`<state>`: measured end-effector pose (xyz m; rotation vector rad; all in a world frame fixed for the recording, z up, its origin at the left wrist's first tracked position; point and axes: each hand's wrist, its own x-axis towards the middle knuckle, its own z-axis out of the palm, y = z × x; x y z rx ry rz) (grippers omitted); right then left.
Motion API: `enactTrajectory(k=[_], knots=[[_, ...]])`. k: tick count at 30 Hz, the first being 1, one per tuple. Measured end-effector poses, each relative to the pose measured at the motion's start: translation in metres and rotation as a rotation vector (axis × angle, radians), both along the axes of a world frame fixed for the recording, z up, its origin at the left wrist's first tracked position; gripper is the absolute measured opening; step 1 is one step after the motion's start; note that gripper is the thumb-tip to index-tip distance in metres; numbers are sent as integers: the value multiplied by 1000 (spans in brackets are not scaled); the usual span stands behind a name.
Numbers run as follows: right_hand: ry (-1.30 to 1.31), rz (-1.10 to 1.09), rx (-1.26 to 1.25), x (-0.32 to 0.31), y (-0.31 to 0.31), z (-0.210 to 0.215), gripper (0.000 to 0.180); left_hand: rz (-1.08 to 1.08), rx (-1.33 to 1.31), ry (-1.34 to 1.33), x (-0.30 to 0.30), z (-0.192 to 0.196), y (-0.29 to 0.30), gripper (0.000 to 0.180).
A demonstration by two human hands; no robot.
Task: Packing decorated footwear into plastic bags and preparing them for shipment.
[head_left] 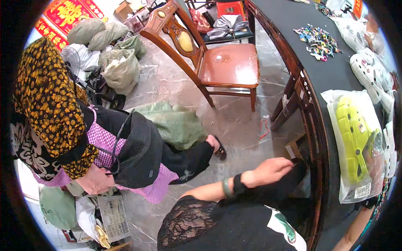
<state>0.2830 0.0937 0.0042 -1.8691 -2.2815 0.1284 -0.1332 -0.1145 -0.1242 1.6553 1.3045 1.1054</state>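
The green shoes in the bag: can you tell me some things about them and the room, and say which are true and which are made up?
1. The green shoes lie in a clear bag on the table. True.
2. The left hand holds the shoes. False: it reaches down beside the table edge, apart from them.
3. The chair has someone sitting on it. False: its seat is bare.
4. A pile of small colourful bits lies on the table. True.
5. Sacks stand on the floor. True.
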Motion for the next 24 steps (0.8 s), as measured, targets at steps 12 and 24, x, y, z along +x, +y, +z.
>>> enactTrajectory(k=[12,24], knots=[[-124,83,32,-32,-36,23,40,120,-145,50,-61,5,32,28],[350,802,361,-24,-150,7,15,-806,-314,-415,78,85,230,53]])
